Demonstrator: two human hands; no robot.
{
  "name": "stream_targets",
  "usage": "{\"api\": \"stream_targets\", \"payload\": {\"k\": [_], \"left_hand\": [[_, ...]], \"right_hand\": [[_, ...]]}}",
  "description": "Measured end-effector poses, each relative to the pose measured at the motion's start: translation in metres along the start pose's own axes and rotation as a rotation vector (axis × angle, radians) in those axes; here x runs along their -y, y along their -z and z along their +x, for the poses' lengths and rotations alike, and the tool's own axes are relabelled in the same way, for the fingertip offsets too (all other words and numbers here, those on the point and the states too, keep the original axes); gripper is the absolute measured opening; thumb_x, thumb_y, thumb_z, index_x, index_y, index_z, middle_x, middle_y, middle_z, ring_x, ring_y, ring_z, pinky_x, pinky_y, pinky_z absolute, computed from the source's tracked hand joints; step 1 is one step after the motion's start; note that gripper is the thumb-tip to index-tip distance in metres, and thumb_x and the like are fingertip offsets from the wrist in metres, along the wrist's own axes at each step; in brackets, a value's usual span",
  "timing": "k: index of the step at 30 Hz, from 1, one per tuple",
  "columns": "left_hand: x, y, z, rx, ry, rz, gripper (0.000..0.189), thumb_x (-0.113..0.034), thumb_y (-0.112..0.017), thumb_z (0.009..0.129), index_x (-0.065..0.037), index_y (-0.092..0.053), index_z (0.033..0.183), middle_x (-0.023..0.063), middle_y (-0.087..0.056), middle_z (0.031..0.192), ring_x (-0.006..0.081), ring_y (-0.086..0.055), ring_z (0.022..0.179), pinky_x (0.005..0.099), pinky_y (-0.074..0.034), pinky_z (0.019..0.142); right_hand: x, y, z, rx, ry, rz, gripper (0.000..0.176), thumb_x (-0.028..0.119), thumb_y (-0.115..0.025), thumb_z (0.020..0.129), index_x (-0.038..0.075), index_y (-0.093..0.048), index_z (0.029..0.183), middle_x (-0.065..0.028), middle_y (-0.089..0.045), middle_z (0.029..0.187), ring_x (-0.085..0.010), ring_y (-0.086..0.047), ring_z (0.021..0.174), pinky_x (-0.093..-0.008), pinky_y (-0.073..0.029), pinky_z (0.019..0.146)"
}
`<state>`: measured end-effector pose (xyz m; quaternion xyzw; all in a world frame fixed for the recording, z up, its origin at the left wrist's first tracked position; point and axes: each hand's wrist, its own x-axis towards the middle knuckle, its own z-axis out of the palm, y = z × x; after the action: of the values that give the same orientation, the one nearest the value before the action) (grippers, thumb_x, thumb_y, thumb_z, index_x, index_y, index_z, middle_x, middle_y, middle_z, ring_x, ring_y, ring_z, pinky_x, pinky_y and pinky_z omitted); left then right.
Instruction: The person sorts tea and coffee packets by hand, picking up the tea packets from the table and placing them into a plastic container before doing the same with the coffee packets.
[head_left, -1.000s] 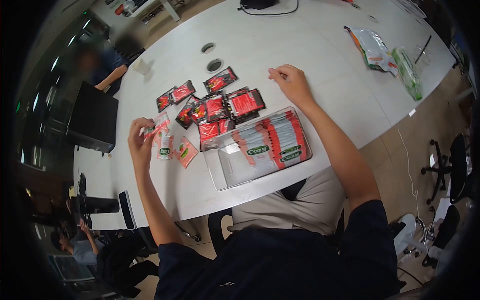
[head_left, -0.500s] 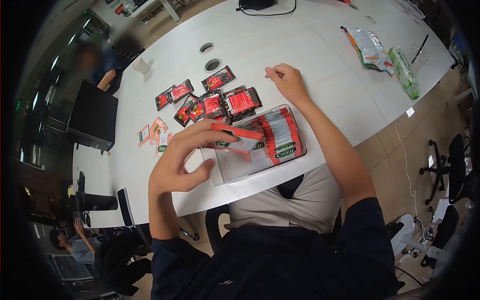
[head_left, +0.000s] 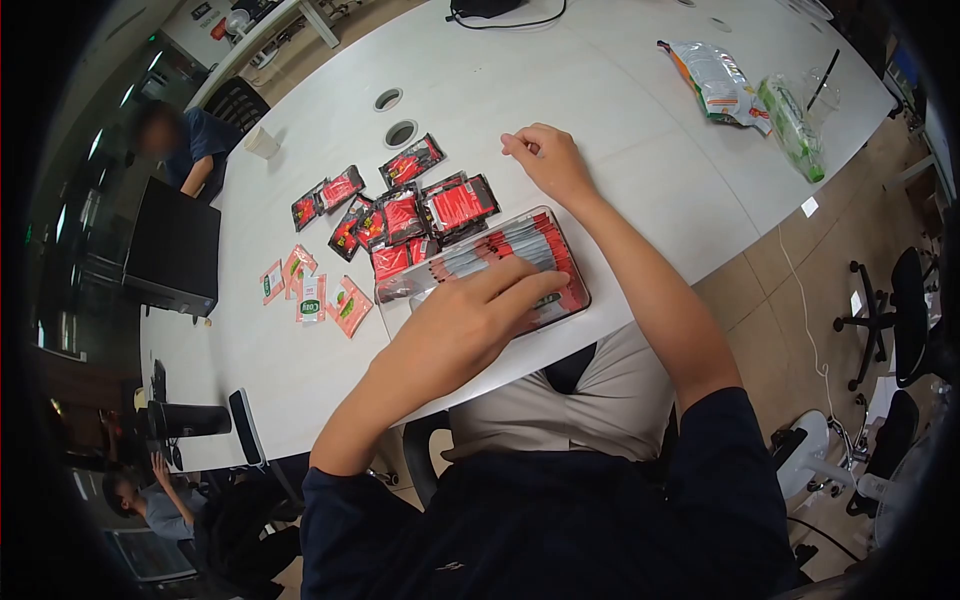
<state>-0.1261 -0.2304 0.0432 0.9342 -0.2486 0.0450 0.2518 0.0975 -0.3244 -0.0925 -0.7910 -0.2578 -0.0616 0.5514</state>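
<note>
My left hand (head_left: 470, 315) reaches over the clear tray (head_left: 583, 300), its fingers bent down onto the front of the packets; its fingertips are partly hidden, and so is anything they hold. Red-and-silver packets (head_left: 535, 245) stand in rows in the tray. My right hand (head_left: 545, 158) rests on the table behind the tray, fingers curled into a loose fist, with nothing visible in it. Black-and-red packets (head_left: 460, 203) lie in a heap behind and left of the tray. Several orange-and-white packets (head_left: 311, 299) are scattered further left.
A black box-shaped case (head_left: 172, 245) and a paper cup (head_left: 262, 143) are at the left of the white table (head_left: 620, 140). A snack bag (head_left: 715, 85) and a green-and-clear package (head_left: 795, 130) lie at the far right. A person (head_left: 190, 145) sits beyond the black case.
My left hand has moved right and down onto the tray; the packet it held is no longer seen in it. One more orange-and-white packet shows at the left. My right hand stays curled.
</note>
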Motion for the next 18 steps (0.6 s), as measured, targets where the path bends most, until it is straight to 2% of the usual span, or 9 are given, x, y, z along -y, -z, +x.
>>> {"api": "stream_targets", "payload": {"k": [3, 7, 13, 18], "left_hand": [[0.004, -0.009, 0.004, -0.036, -0.073, 0.108, 0.045, -0.007, -0.077, 0.077, -0.01, -0.065, 0.121, 0.0059, -0.063, 0.097, 0.0265, -0.063, 0.086, 0.0383, -0.052, 0.07], [0.01, -0.018, 0.008, -0.068, -0.136, 0.204, 0.044, -0.007, -0.078, 0.074, -0.009, -0.067, 0.117, 0.005, -0.061, 0.094, 0.0242, -0.059, 0.086, 0.0385, -0.049, 0.071], [0.013, -0.019, 0.007, -0.163, -0.116, 0.094, 0.04, -0.007, -0.078, 0.076, -0.007, -0.067, 0.115, 0.0063, -0.061, 0.091, 0.0257, -0.059, 0.082, 0.0398, -0.049, 0.07], [0.02, -0.023, 0.003, -0.15, -0.129, 0.102, 0.035, -0.008, -0.077, 0.08, -0.006, -0.068, 0.113, 0.0068, -0.06, 0.087, 0.0259, -0.059, 0.081, 0.04, -0.048, 0.07]], "right_hand": [[0.0, -0.001, -0.001, -0.016, 0.001, 0.016, 0.034, 0.036, -0.065, 0.094, 0.006, -0.076, 0.083, -0.0097, -0.068, 0.083, -0.0217, -0.061, 0.07, -0.0358, -0.05, 0.07], [0.0, -0.001, -0.001, 0.0, -0.01, 0.011, 0.034, 0.036, -0.065, 0.094, 0.006, -0.076, 0.083, -0.0099, -0.068, 0.083, -0.0218, -0.061, 0.071, -0.036, -0.05, 0.071], [0.0, -0.001, 0.0, -0.001, 0.011, 0.0, 0.034, 0.036, -0.065, 0.094, 0.006, -0.076, 0.083, -0.0106, -0.068, 0.082, -0.0222, -0.061, 0.071, -0.0363, -0.05, 0.07], [0.001, 0.0, 0.0, 0.004, 0.002, -0.012, 0.033, 0.036, -0.066, 0.094, 0.006, -0.076, 0.083, -0.0105, -0.068, 0.081, -0.0221, -0.062, 0.071, -0.0363, -0.05, 0.07]]}}
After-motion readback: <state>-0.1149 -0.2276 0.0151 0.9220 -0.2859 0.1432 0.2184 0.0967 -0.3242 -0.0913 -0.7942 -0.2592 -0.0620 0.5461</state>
